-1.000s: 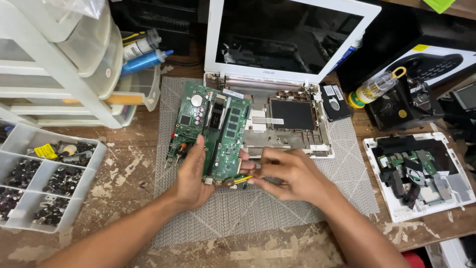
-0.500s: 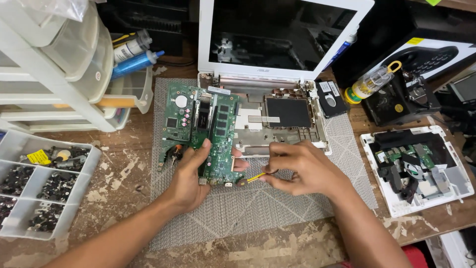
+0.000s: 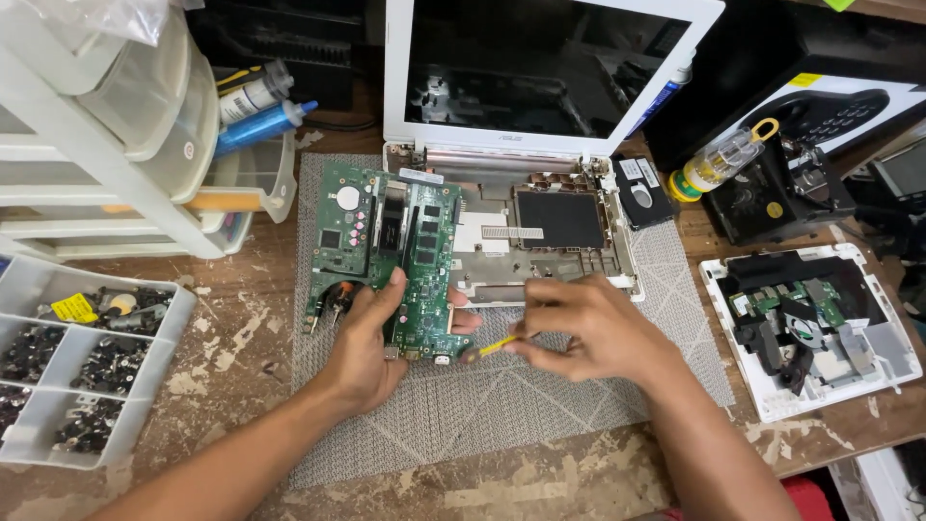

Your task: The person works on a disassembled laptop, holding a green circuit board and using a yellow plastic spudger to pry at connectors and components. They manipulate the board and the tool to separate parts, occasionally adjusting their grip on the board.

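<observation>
Left hand (image 3: 367, 338) gripped the green motherboard (image 3: 391, 256) by its lower edge, thumb on top, fingers wrapped underneath, clamped on it. Board lay lifted partly out of the open white laptop chassis (image 3: 540, 232), at 9 o'clock of the bare metal frame, resting over the grey work mat (image 3: 502, 405). Right hand (image 3: 588, 328) sat at 3 o'clock of the left, fingers pinched tight on a thin yellow-handled tool (image 3: 494, 345); tip pointed toward 9 o'clock at the board's lower right corner, touching or just beside it, could not tell which. White laptop screen (image 3: 540, 68) stood upright at 12 o'clock of the hands. Compartment tray of dark small parts (image 3: 68, 357) was at 9 o'clock, well apart, on the worn wooden bench. White plastic drawer unit (image 3: 106, 145) at 10 o'clock, with a blue-capped tube (image 3: 256, 123) beside it. At 3 o'clock a second white opened case (image 3: 820, 328) held loose components. Small clear bottle with yellow cap ring (image 3: 719, 159) at 2 o'clock, next to a black drive (image 3: 639, 191) just beside the chassis.
</observation>
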